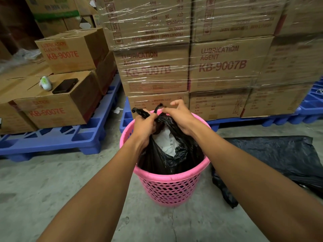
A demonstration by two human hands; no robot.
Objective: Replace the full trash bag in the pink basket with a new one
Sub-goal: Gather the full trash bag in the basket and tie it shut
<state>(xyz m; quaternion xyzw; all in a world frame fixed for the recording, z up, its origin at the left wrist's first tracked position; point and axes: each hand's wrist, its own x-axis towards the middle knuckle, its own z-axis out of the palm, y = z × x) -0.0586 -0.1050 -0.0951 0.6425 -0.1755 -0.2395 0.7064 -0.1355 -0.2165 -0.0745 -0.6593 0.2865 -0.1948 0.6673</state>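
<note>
The left hand (146, 124) is gripping one twisted handle of the full black plastic trash bag (172, 154), fingers closed around it, while the right hand (178, 114) is pinching the other handle, apparently knotting the two together. The bag is sitting inside the perforated pink plastic basket (170, 186) on the concrete floor, so lifting it out is left, as is lining the basket, likely with the flat black plastic bag (279, 158) lying on the floor to the right.

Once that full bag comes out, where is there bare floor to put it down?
Bare concrete floor lies left of the pink basket, in front of the blue pallet. Right is crowded: a flat black bag covers the floor.
</note>
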